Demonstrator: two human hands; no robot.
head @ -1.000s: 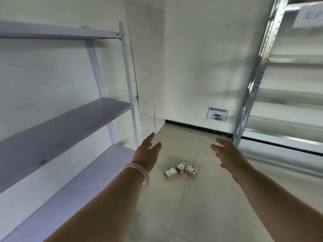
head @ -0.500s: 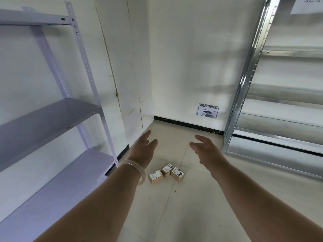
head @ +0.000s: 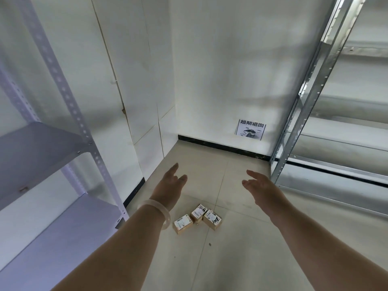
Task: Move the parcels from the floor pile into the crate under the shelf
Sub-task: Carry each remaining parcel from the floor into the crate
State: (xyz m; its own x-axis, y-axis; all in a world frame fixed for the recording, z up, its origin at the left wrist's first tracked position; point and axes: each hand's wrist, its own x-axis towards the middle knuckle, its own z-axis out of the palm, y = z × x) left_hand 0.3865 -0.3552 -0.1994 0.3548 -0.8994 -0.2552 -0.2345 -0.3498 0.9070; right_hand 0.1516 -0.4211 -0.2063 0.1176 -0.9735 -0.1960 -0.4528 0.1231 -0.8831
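Parcels (head: 197,219), 3 small boxes touching, lie on the floor (head: 231,259) betw. the forearms, nearer than 1 s ago. The person approached, so pick-up is probably next. Left hand (head: 171,185) and right hand (head: 258,185) reach forward, fingers straight, close together, holding nothing. Crate not visible; labels unreadable.

Both arms reach forward; left hand (head: 171,186) and right hand (head: 259,185) empty, fingers straight

Wall sign (head: 250,132): we read "超期退回" over a printed picture.
Parcel labels (head: 198,211): too small for us to read.
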